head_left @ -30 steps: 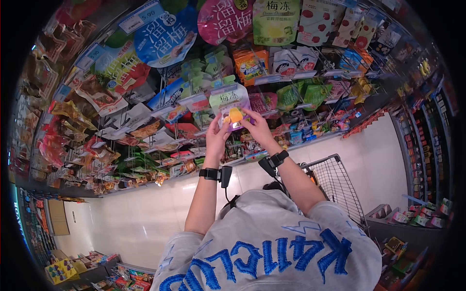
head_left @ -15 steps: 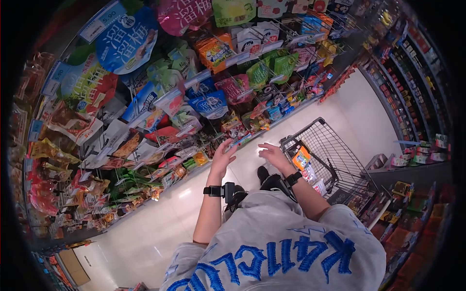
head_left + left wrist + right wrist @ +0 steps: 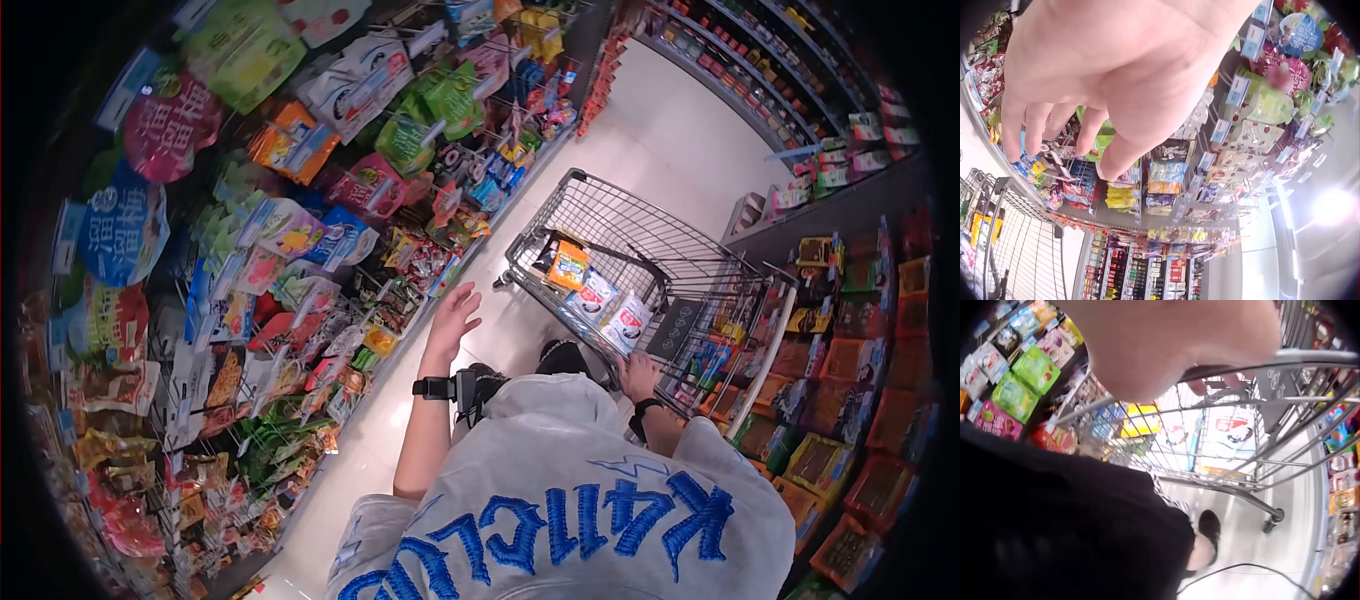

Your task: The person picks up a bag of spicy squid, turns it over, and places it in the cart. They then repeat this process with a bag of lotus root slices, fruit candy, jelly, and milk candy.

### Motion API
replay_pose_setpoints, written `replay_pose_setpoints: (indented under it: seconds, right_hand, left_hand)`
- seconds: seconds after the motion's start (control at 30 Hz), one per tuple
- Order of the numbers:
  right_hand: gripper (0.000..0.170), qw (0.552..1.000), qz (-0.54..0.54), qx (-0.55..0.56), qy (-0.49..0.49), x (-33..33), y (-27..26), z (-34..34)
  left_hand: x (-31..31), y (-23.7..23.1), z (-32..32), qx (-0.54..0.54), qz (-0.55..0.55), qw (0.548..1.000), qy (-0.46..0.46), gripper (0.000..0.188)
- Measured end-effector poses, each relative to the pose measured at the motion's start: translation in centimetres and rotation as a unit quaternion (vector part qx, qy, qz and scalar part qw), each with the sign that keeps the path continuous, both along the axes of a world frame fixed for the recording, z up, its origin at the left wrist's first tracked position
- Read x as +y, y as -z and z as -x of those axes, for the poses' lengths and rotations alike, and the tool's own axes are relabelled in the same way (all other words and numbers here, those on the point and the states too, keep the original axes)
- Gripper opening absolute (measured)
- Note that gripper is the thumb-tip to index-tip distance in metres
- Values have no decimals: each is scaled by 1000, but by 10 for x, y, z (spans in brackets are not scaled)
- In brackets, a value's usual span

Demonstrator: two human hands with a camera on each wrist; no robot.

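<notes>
A wire shopping cart (image 3: 682, 325) stands to the right of the person. On its near side rail my right hand (image 3: 640, 378) rests, and in the right wrist view its fingers curl over the grey rail (image 3: 1316, 357). An orange snack bag (image 3: 569, 266) and white bags (image 3: 628, 322) with red and black print lie in the basket. My left hand (image 3: 452, 325) is held out in the air with loosely bent fingers and nothing in it. It is between the cart and the snack rack. A purple-and-white pouch (image 3: 292, 230) hangs on that rack.
Hooks with many snack bags fill the rack on the left, including a blue pouch (image 3: 125, 225) and a green pouch (image 3: 245, 50). Packed shelves (image 3: 820, 460) stand close behind the cart's handle (image 3: 765, 400). Pale floor (image 3: 660, 120) runs beyond the cart.
Both hands have let go of the purple-and-white pouch, now on the rack. The right hand has moved right and down onto the cart's rail. The view has turned toward the cart.
</notes>
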State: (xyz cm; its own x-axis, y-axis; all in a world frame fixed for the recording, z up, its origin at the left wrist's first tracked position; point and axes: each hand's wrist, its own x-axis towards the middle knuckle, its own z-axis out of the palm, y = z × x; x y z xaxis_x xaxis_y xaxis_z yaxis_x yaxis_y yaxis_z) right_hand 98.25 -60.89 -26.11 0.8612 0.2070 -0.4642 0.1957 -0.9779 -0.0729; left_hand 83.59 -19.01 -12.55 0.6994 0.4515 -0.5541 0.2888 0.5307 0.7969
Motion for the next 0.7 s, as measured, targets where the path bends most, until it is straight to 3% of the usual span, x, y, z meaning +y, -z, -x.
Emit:
replay_pose_setpoints:
  seconds: [0.03,0.07,0.17,0.27,0.33,0.4,0.5,0.7]
  right_hand:
    - [56,997,-51,-45,-44,-3,2,1]
    - [51,992,-77,-96,-15,-2,6,5]
    - [51,992,-108,-71,2,0,-6,4]
    - [55,987,-162,-12,21,-9,-5,-7]
    - [57,982,-185,22,36,-16,-6,-16]
    - [60,951,-274,125,69,-22,-11,-28]
    - [59,927,-314,193,73,-28,-13,-46]
    - [63,946,-264,178,66,-23,-11,-72]
  left_hand:
    - [-9,-1,-13,5,-1,1000,12,47]
    - [-17,-3,-25,16,-9,1000,19,46]
    - [-47,-4,-57,37,-24,997,55,43]
    - [-79,7,-89,66,-15,993,100,46]
    - [-100,18,-112,102,-160,962,197,45]
    - [-121,27,-133,113,-168,946,252,46]
    - [-149,28,-171,111,-174,923,324,48]
    - [-180,21,-224,63,-172,905,384,52]
